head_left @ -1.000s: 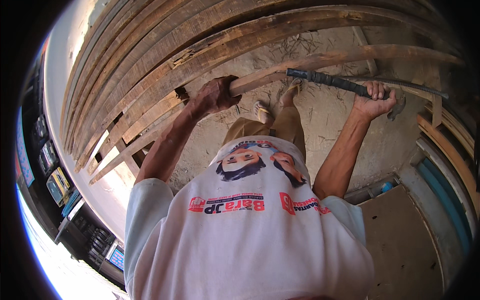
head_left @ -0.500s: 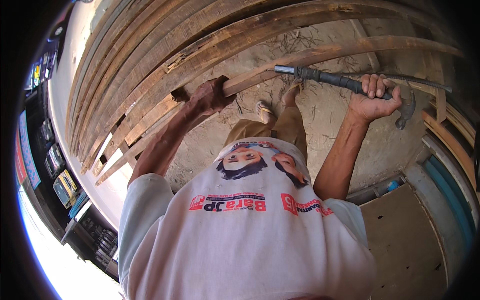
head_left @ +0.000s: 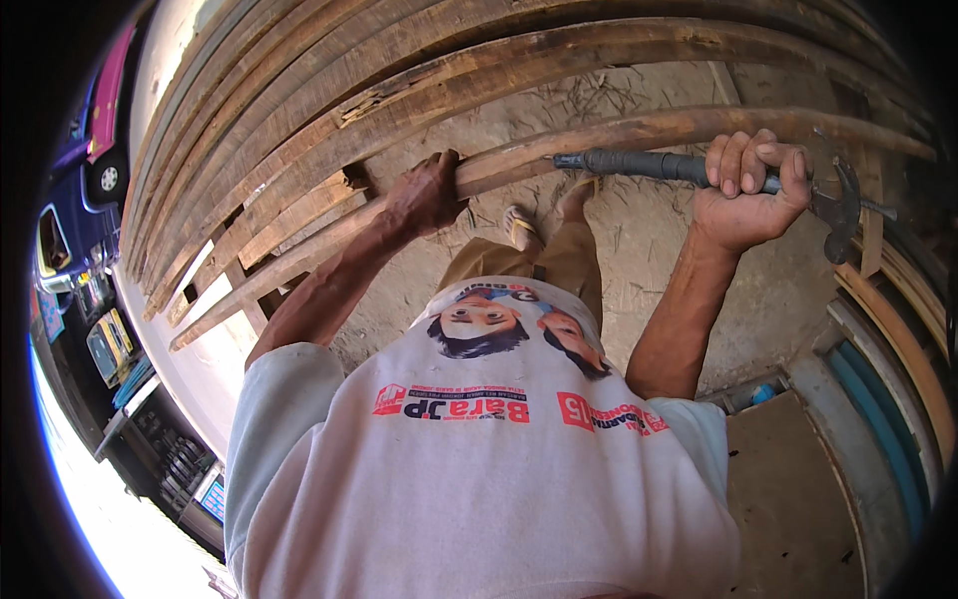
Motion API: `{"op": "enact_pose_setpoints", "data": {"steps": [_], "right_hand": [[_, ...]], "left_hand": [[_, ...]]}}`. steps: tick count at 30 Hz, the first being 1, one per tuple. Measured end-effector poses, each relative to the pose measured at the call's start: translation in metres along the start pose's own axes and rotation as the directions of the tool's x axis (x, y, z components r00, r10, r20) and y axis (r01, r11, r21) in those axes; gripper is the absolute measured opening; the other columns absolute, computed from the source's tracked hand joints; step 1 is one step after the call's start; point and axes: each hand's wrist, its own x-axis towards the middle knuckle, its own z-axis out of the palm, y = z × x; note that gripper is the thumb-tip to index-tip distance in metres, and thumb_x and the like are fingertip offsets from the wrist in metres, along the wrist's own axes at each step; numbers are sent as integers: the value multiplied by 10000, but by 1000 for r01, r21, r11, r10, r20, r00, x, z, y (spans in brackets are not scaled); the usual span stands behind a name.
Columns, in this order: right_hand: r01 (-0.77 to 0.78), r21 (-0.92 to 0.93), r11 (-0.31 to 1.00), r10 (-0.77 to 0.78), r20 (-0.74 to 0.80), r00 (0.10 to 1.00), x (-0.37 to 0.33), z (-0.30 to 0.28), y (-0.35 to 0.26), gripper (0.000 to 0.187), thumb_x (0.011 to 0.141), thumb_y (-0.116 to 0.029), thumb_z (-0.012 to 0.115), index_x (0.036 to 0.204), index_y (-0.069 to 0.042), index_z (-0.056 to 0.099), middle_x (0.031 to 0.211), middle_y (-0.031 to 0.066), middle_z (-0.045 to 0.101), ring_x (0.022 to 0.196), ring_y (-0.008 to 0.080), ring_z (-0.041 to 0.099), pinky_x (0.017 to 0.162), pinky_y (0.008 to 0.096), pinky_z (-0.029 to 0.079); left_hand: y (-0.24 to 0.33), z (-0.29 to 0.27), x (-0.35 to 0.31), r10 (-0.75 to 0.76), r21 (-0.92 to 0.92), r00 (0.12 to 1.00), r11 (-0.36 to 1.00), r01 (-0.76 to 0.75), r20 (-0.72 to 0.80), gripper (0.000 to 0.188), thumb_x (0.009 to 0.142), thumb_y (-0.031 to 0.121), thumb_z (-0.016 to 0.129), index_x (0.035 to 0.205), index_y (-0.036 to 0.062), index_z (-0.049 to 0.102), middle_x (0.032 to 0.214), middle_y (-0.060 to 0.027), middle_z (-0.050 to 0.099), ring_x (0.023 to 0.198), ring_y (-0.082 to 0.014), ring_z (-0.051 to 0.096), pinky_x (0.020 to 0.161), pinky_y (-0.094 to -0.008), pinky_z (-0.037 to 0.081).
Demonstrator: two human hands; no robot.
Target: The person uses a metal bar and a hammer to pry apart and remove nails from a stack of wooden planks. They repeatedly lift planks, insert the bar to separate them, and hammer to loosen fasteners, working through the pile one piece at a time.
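Note:
My left hand (head_left: pixel 424 195) is closed around the nearest of several long wooden beams. That beam (head_left: pixel 599 140) runs across in front of me, bent by the lens. In my right hand (head_left: pixel 753 190) is a claw hammer (head_left: pixel 639 165), gripped near its head. Its dark, wrapped handle points left toward the beam, and the metal head (head_left: pixel 843 222) sticks out on the right side of my fist. Whether the handle's end touches the beam, I cannot tell. A thin ribbed rod (head_left: pixel 878 208) shows behind the hammer head.
More rough beams (head_left: pixel 439 95) lie side by side beyond, some chipped. Short wooden pieces (head_left: pixel 309 215) cross beneath them at left. My sandalled foot (head_left: pixel 521 228) stands on the dirt floor (head_left: pixel 639 265), strewn with scraps. A brown board (head_left: pixel 788 489) is at lower right; vehicles (head_left: pixel 108 175) stand at far left.
The near beam sits slightly lower in view on its right side. My right hand and the hammer have shifted a little, with the head lower and farther right. Both grips are unchanged.

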Motion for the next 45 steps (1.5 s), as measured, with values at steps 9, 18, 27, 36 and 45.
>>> {"op": "enact_pose_setpoints", "data": {"steps": [9, 18, 27, 36, 45], "right_hand": [[-46, 146, 988, 72, -179, 981, 20, -68, 37, 269, 925, -309, 552, 719, -137, 573, 552, -40, 378, 424, 92, 342, 446, 277, 339], [-12, -37, 999, 18, 185, 982, 2, 16, 8, 244, 975, -249, 499, 784, -104, 542, 566, -28, 341, 429, 97, 307, 455, 311, 344], [-6, -131, 991, 62, 426, 903, -2, 60, 10, 263, 1005, -231, 470, 821, -53, 529, 555, -3, 328, 442, 100, 299, 464, 314, 344], [134, -288, 948, 72, 606, 792, -25, 102, 12, 207, 1032, -93, 508, 828, -54, 510, 652, 5, 507, 531, 74, 442, 473, 269, 396], [483, -482, 731, 160, 809, 565, -76, 166, 54, 71, 895, -83, 666, 885, -25, 627, 703, 110, 632, 588, 234, 644, 560, 357, 508]], "left_hand": [[-9, -13, 17, -73, -95, 975, 991, 94, 212, 460, 878, 321, 746, 1211, 45, 589, 1019, -194, 742, 940, -346, 742, 834, -472, 564], [-1, -20, 11, -113, -65, 964, 989, 132, 239, 450, 900, 349, 706, 1227, 71, 570, 1066, -200, 719, 1007, -398, 707, 849, -501, 567], [-9, -21, 12, -40, -85, 979, 995, 58, 197, 438, 916, 348, 696, 1220, 63, 559, 992, -192, 722, 883, -337, 737, 740, -462, 585], [-13, -8, 10, -13, -54, 991, 998, 20, 132, 485, 861, 328, 723, 1192, 5, 576, 1025, -236, 714, 996, -419, 704, 840, -511, 569], [-48, 36, 22, 139, -101, 990, 986, -136, 21, 503, 825, 303, 723, 1230, 28, 604, 1037, -233, 730, 1026, -411, 710, 865, -524, 563]]}}
